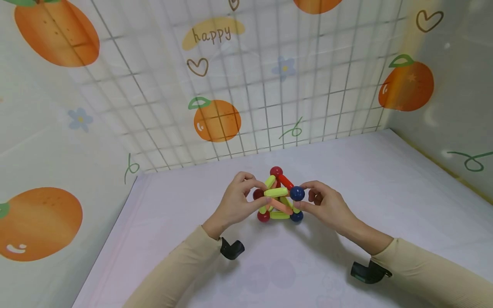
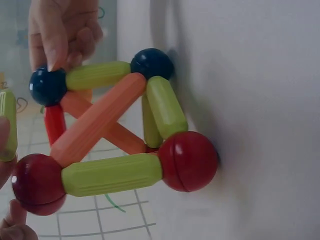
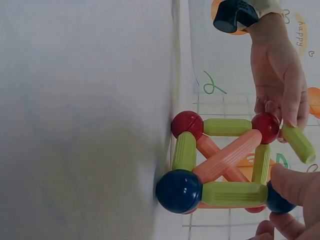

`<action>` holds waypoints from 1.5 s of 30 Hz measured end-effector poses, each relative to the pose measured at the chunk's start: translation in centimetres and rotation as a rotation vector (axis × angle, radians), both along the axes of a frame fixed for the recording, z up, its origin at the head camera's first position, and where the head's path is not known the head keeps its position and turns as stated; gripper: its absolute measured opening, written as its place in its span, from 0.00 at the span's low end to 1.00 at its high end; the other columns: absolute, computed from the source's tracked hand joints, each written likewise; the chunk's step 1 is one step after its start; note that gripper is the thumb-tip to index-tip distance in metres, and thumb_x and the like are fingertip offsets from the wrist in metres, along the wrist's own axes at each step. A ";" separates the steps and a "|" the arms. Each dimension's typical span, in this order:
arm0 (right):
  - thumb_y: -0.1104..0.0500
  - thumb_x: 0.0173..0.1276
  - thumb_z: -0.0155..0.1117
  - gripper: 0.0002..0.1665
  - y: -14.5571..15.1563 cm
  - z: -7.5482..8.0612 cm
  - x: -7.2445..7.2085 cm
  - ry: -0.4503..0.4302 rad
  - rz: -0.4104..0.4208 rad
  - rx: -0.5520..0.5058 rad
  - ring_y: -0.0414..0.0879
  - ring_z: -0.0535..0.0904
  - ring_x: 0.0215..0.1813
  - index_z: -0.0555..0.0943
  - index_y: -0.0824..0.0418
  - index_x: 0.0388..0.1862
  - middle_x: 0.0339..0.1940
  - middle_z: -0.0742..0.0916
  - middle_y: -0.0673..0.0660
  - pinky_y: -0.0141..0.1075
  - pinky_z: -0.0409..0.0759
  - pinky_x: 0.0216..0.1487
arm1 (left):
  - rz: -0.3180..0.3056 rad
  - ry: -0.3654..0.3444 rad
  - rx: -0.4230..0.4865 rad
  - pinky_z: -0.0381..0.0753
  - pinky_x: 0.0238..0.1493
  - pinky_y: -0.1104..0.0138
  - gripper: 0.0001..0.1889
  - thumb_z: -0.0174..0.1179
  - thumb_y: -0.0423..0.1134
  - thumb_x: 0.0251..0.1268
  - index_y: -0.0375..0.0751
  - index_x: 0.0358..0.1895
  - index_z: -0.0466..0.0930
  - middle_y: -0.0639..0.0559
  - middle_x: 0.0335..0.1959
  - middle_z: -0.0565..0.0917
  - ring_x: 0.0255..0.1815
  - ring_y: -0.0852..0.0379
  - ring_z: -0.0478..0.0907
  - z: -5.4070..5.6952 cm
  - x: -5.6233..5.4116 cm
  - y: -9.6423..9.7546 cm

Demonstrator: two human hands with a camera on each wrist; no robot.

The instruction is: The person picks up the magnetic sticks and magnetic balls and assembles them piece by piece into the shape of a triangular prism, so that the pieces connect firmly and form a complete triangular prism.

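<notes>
A cube-like frame of magnetic rods and balls stands on the table, with yellow-green rods, orange rods [image 2: 100, 120], a red rod [image 1: 285, 182], red balls [image 2: 189, 161] and blue balls [image 3: 179, 191]. My left hand [image 1: 239, 199] is at its left side and pinches a loose-ended yellow-green rod [image 3: 298, 143] beside an upper red ball [image 3: 265, 127]. That rod [image 1: 276, 192] points across the top toward the right. My right hand [image 1: 329, 205] pinches the upper blue ball [image 1: 297, 193] at the near right corner. The frame's far side is partly hidden.
The white table [image 1: 192, 273] extends around the frame on all sides. Behind it hangs a printed curtain [image 1: 165, 102] with oranges and grid lines. Each wrist wears a black camera mount [image 1: 232, 249].
</notes>
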State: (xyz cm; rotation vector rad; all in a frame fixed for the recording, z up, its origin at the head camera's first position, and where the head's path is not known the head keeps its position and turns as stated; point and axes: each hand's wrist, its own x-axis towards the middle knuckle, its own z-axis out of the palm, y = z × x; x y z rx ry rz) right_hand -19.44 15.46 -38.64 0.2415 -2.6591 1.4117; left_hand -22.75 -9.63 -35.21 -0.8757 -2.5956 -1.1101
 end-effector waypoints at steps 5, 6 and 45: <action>0.48 0.58 0.75 0.29 0.1 0.1 0.0 -0.007 0.004 0.001 0.49 0.70 0.35 0.78 0.54 0.56 0.34 0.77 0.56 0.32 0.69 0.28 | 0.009 -0.002 -0.028 0.68 0.43 0.63 0.11 0.72 0.42 0.56 0.46 0.42 0.87 0.43 0.44 0.73 0.47 0.46 0.70 -0.3 -0.2 0.2; 0.48 0.58 0.75 0.29 0.1 0.1 0.0 -0.007 0.005 0.001 0.49 0.70 0.35 0.78 0.54 0.57 0.34 0.77 0.56 0.32 0.69 0.28 | 0.011 -0.004 -0.031 0.69 0.44 0.63 0.11 0.72 0.42 0.56 0.46 0.42 0.87 0.43 0.44 0.73 0.47 0.46 0.70 -0.3 -0.3 0.2; 0.46 0.58 0.74 0.30 0.2 0.1 0.1 -0.017 0.007 -0.002 0.49 0.70 0.35 0.78 0.53 0.58 0.35 0.77 0.56 0.33 0.68 0.28 | 0.035 -0.038 -0.058 0.70 0.36 0.70 0.11 0.71 0.45 0.56 0.46 0.40 0.86 0.48 0.44 0.73 0.41 0.56 0.68 -0.5 -0.8 1.5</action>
